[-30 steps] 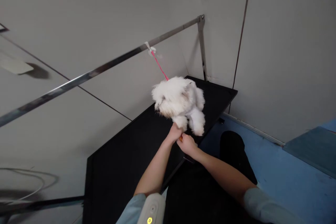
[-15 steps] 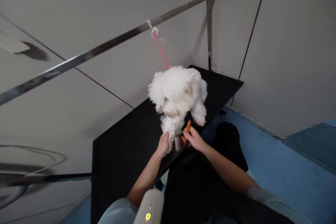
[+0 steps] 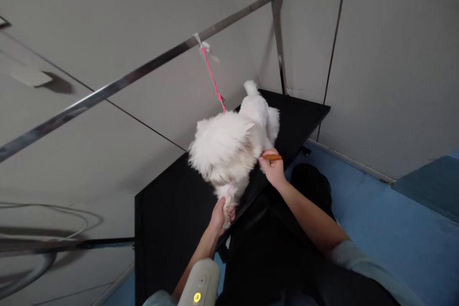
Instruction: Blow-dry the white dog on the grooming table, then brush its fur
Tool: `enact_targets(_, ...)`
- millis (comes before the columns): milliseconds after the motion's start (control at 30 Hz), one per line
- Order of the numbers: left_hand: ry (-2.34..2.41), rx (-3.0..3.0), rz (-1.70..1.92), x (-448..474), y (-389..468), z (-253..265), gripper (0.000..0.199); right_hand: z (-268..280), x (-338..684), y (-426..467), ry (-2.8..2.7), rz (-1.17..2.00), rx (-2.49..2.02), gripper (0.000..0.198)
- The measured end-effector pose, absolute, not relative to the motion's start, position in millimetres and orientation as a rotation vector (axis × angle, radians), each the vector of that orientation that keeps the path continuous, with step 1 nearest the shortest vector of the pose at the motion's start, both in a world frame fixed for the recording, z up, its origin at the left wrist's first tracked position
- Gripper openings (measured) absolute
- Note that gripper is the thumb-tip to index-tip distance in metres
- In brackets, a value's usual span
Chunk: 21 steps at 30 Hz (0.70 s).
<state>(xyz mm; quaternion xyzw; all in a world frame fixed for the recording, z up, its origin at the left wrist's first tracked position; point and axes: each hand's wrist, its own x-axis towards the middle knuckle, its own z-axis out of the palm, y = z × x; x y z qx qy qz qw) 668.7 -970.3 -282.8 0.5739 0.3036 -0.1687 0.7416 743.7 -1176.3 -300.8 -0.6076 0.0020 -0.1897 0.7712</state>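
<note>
Since half a second ago the white dog (image 3: 233,143) has turned its back, standing on the black worktop (image 3: 172,220). Left hand (image 3: 219,213) grips its front paw; right hand (image 3: 274,171) pinches an orange-handled comb (image 3: 272,157) at its flank. Support the paw loosely and comb in short, light strokes.

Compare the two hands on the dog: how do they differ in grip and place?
The left hand is closed around the dog's front paw, low at the black table's edge; the right hand is higher, at the dog's side. The left hand holds only the paw; the right hand grips an orange-handled brush against the fur. Both hands touch the dog.
</note>
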Motion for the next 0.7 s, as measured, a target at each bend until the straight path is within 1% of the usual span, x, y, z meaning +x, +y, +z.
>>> enact_targets(133, 0.677, 1.223, -0.390, 662.1, -972.5, -281.1, 0.032, -309.8, 729.7, -1171.3, -0.138, -0.203, -1.273, 0.027)
enact_targets(233, 0.666, 1.220, -0.399, 663.6, -977.5, -280.0, 0.034, -314.1, 717.9, -1167.3, 0.006, -0.277, -1.236, 0.026)
enact_targets(400, 0.649, 1.189, -0.439, 672.6, -981.1, -274.6, 0.038, -310.1, 712.6, -1170.3, -0.079, -0.150, -1.231, 0.035)
enact_targets(533, 0.563, 1.173, -0.470, 675.7, -981.8, -273.0, 0.040, -307.9, 716.9, -1179.3, 0.140, -0.316, -1.176, 0.035)
enact_targets(667, 0.580, 1.169, -0.504, 675.4, -982.1, -278.8, 0.045, -316.0, 709.6, -1179.9, 0.081, -0.152, -1.157, 0.038)
enact_targets(700, 0.573, 1.162, -0.508, 675.6, -982.1, -280.7, 0.046, -318.3, 707.1, -1180.2, 0.107, -0.156, -1.152, 0.038)
